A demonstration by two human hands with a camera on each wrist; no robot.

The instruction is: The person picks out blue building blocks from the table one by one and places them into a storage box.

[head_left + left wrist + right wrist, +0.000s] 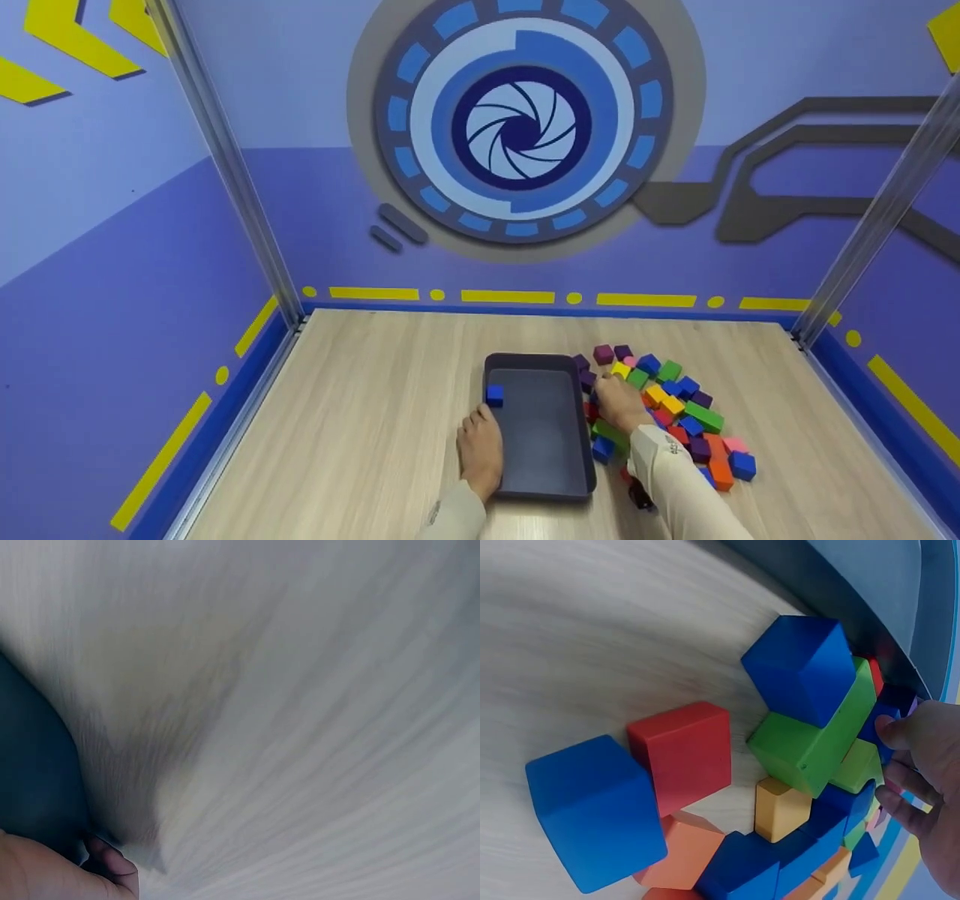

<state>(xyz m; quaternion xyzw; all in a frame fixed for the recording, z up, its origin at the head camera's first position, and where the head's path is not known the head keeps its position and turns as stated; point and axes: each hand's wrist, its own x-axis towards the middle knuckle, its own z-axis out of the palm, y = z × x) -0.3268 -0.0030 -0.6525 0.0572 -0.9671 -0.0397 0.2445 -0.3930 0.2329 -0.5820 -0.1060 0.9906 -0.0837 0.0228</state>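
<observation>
A dark grey rectangular tray (pixel 540 427) lies on the table with a single blue block (pixel 494 395) inside, against its left wall. At the tray's left side, my left hand (pixel 480 448) grips the rim; in the left wrist view its thumb and a curled finger meet the tray's wall (pixel 34 765). My right hand (pixel 621 403) is beyond the tray's right edge, among a pile of coloured blocks. In the right wrist view its thumb and fingers are round a blue block (pixel 871 722) beside the tray, partly hidden by the hand.
Right of the tray spread many loose blocks, among them a green block (pixel 703 417), an orange block (pixel 721 475) and a blue block (pixel 742 466). Some lie against the tray's outer wall. Printed panels and metal posts (pixel 247 202) border the wooden table (pixel 360 420).
</observation>
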